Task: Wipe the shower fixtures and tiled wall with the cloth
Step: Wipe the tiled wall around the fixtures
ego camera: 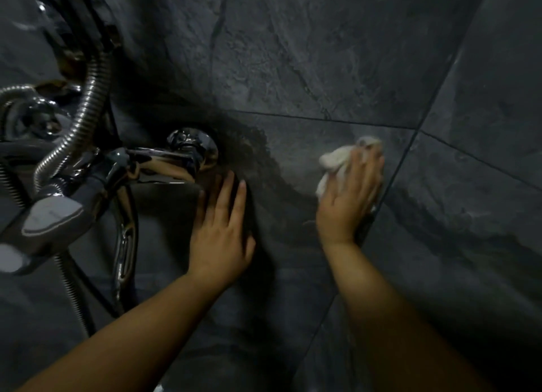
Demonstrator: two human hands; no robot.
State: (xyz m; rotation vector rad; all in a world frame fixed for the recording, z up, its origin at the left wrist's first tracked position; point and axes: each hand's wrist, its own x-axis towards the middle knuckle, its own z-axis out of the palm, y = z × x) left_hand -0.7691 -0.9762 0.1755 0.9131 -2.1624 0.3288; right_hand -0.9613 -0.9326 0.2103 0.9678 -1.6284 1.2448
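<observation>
Pressing a crumpled white cloth (334, 160) against the dark, slate-look tiled wall (322, 54), the right hand (349, 198) lies flat over it. Its fingers are straight and close together, not curled round the fabric. The cloth bulges out past the thumb side toward the hand's 11 o'clock (the palm and fingers cover most of it). The hand's little-finger edge runs along a grout line (401, 168).

The left hand (221, 236) holds nothing. It rests flat on the wall with its fingers straight and slightly spread, and the fingertips end just beneath the chrome mixer tap (164, 162), which sits at the hand's 11 o'clock. From this hand the cloth lies at 2 o'clock, apart from it.

A ribbed metal shower hose (85, 121) curves down at the picture's 9 o'clock. The tap's lever handle (52, 215) juts out at 8 o'clock.
</observation>
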